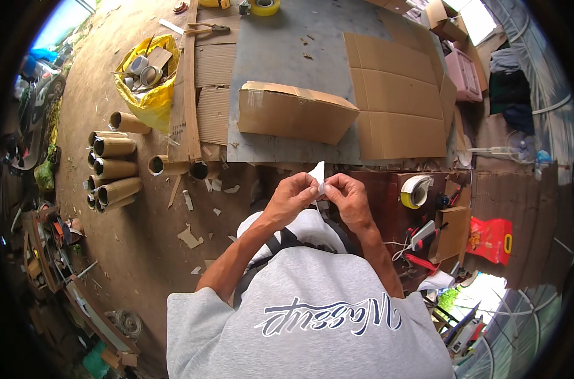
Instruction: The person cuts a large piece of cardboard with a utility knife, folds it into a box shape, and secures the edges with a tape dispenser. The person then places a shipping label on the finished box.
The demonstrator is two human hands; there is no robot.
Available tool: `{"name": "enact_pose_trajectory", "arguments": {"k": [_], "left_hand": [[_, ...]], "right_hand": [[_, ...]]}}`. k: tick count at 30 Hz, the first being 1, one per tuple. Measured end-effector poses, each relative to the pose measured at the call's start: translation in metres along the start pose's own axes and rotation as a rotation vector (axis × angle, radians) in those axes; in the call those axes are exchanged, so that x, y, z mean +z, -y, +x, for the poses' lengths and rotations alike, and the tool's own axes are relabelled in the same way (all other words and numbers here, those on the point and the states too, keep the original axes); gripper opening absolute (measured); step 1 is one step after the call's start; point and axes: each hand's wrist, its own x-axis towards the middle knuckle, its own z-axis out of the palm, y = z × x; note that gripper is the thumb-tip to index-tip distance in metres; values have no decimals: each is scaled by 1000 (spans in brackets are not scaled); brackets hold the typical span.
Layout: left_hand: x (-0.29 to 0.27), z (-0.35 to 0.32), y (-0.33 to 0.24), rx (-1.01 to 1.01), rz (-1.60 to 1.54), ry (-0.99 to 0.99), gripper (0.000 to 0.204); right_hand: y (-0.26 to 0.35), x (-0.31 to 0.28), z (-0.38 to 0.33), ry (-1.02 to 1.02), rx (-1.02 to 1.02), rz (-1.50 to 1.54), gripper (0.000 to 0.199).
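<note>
- A light grey short-sleeved shirt is worn — the sleeves end above the elbows.
- Dark blue lettering with a white outline is printed across the chest.
- Dark straps are seen running down the front.
- The forearms and both hands (322,196) are left bare — no gloves are worn.

Packages only:
- Brown cardboard box (294,112), long and closed, clear tape at one end, lying just beyond both hands on the grey sheet.
- Flattened brown carton (397,95), beyond and right of the hands, beside the box.
- Small open cardboard box (451,232), right of the right hand.
- Red bag with yellow patch (490,240), further right.
- Yellow plastic sack (149,95), bulging, far left beyond the left hand.
- Open brown boxes (445,19), far top right.
</note>
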Motion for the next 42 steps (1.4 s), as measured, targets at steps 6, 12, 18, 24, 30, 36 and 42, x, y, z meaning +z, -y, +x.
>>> {"name": "enact_pose_trajectory", "arguments": {"k": [6, 12, 18, 24, 30, 36, 42], "left_hand": [[-28, 3, 16, -67, -681, 90, 14], [-52, 5, 38, -84, -695, 36, 13], [-48, 17, 60, 96, 164, -503, 32], [-2, 37, 21, 624, 994, -374, 105], [-11, 64, 56, 557, 940, -392, 60], [-18, 67, 79, 506, 829, -406, 34], [-25, 74, 95, 417, 934, -349, 19]], "right_hand": [[-16, -29, 12, -53, 160, 633, 8], [-23, -39, 16, -236, 95, 661, 6], [-27, -24, 23, -334, 48, 488, 5], [-31, -3, 29, -359, 62, 511, 7], [-38, -4, 34, -376, 106, 626, 6], [-45, -17, 35, -423, 175, 516, 10], [-60, -29, 48, -469, 203, 537, 10]]}}
